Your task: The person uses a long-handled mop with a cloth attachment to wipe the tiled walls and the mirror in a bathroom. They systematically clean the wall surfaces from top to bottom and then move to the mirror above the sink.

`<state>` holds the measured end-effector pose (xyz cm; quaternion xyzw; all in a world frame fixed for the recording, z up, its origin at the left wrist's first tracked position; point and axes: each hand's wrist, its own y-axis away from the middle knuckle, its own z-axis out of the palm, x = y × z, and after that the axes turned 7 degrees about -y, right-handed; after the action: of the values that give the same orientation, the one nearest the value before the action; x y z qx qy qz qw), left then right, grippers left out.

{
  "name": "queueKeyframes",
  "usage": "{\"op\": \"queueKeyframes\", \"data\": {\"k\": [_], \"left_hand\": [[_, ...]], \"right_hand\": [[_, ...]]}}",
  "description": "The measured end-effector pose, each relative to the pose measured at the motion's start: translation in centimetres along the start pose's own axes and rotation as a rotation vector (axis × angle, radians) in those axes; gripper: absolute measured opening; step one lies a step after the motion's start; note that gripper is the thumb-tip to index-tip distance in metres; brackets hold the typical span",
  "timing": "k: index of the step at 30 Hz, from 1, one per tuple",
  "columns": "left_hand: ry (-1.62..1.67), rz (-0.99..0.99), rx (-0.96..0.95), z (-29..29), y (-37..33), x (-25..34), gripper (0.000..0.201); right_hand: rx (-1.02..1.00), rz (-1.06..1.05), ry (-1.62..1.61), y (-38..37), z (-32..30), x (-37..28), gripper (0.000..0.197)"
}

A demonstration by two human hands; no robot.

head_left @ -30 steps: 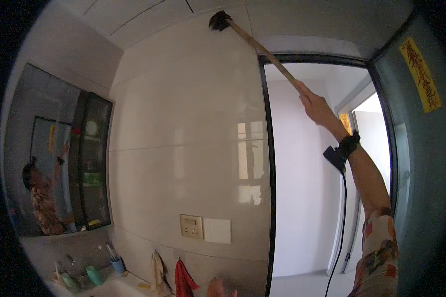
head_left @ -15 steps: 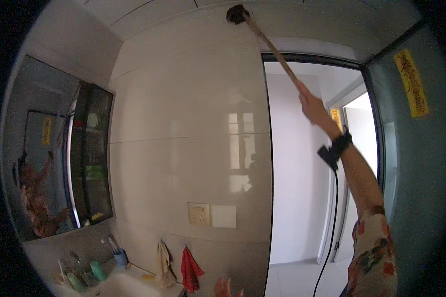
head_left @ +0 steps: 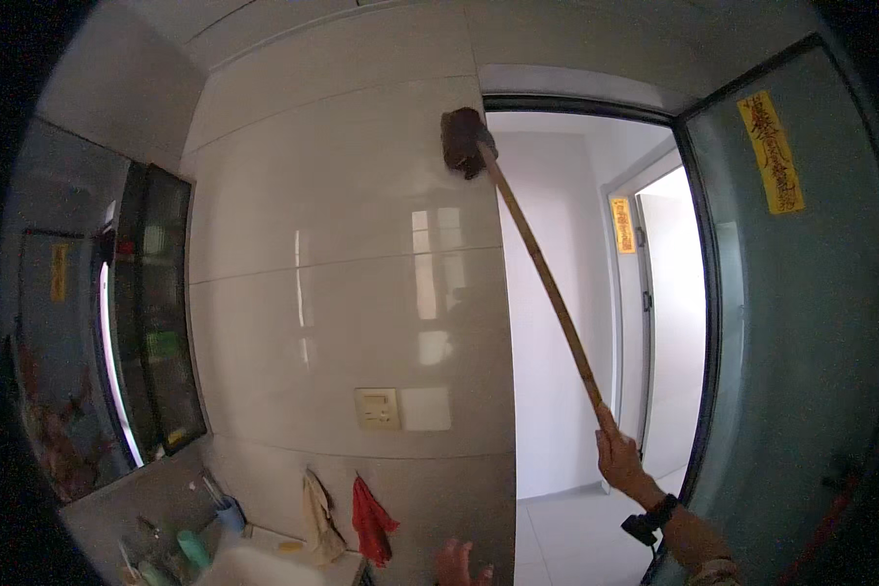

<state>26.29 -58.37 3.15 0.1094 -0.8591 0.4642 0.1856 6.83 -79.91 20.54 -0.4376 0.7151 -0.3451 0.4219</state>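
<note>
My right hand [head_left: 621, 457] grips the lower end of a long bamboo-coloured stick. It is the handle of a long-handled brush [head_left: 547, 278], which slants up and to the left. Its dark brown head [head_left: 464, 144] is against the beige tiled wall [head_left: 342, 176], close to the upper left corner of the doorway. Whether the head is bristle or cloth is unclear. A black band with a small device is strapped on my right wrist. At the lower edge only the fingers of my left hand [head_left: 462, 564] show, raised and apart, holding nothing visible near the wall.
A dark-framed doorway [head_left: 581, 103] is right of the wall, with a greenish door panel [head_left: 801, 322] beside it. A switch plate [head_left: 378, 408], a beige cloth [head_left: 319, 513] and a red cloth [head_left: 372, 523] are on the wall. A sink [head_left: 273, 566] and mirror cabinet [head_left: 171, 313] stand left.
The brush head has come down from the ceiling edge onto the upper wall. My right hand has dropped with the handle, and the view has shifted slightly.
</note>
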Motion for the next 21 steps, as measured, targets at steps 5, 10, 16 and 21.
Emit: {"op": "queueKeyframes", "data": {"k": [5, 10, 16, 21], "left_hand": [[0.016, -0.024, -0.004, 0.4, 0.6, -0.2, 0.059], [0.007, -0.054, 0.004, 1.5, 0.8, -0.5, 0.059], [-0.031, -0.133, 0.035, 2.9, -0.3, -0.6, 0.057], [-0.012, -0.09, 0.176, 1.2, -1.7, 5.3, 0.053]], "right_hand": [[-0.103, 0.137, -0.031, -3.0, -0.8, -2.1, 0.052], [0.106, -0.211, -0.095, -14.5, -1.2, -3.2, 0.05], [0.235, -0.294, -0.07, -29.8, -3.8, -6.4, 0.05], [0.177, -0.308, -0.118, -31.1, -5.7, -8.7, 0.051]]}}
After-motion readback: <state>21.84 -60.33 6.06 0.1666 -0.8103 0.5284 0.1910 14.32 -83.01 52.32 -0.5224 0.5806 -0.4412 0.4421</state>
